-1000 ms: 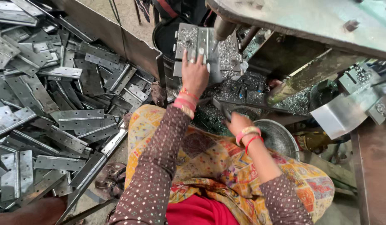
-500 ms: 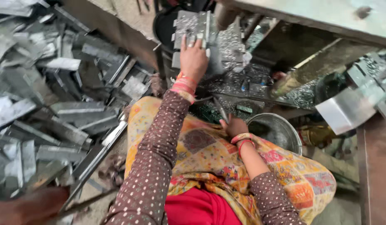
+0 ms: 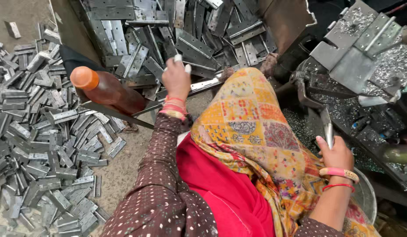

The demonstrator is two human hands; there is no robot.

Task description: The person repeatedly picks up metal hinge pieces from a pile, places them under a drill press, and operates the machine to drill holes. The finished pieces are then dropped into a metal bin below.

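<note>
My left hand (image 3: pixel 176 81) reaches forward into a heap of flat grey metal plates (image 3: pixel 186 30) in a bin. Its fingers curl down onto the plates, and its back hides whether it grips one. Low on the right, my right hand (image 3: pixel 337 154) is closed around a slim metal lever (image 3: pixel 327 126). The lever stands beside a press fixture (image 3: pixel 352 52) that is strewn with metal chips. A patterned yellow cloth (image 3: pixel 256 131) covers my lap between the two arms.
A brown bottle with an orange cap (image 3: pixel 104 90) lies on the bin's edge, just left of my left hand. Several loose metal plates (image 3: pixel 41 145) cover the floor on the left. A round metal bowl (image 3: pixel 365 197) sits under my right wrist.
My left hand left the press fixture and swung left to the heap of plates. The view turned left with it. My right hand stayed low near the lever.
</note>
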